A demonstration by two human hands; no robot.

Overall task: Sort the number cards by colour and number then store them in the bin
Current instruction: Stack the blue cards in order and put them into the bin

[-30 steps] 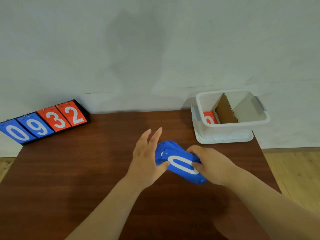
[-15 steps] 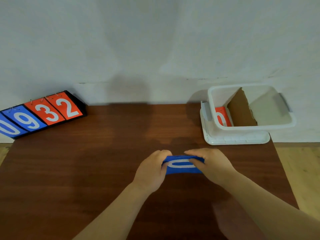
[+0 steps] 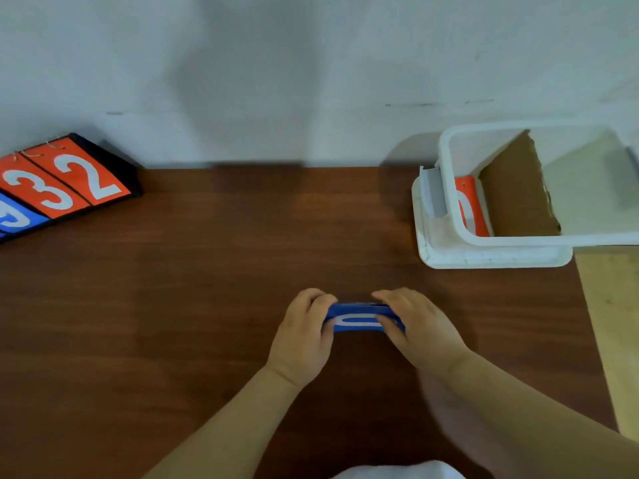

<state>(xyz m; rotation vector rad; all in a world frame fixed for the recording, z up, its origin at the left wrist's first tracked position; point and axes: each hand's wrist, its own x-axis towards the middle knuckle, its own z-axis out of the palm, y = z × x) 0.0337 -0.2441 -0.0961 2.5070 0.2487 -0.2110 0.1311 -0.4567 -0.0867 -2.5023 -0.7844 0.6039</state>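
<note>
Honestly w/ left hand (image 3: 304, 335) & right hand (image 3: 420, 328) both pinching the blue card stack (image 3: 359, 318), I'd tap edges flush on the table (image 3: 207, 305) b4 moving to far-right bin (image 3: 453, 216).

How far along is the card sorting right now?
Done: a red card sits in the bin, left of the cardboard divider. In hand: the left hand and right hand grip the blue stack by its ends, a zero facing the camera. Left: the blue stack must go into the bin, probably right of the divider.
</note>
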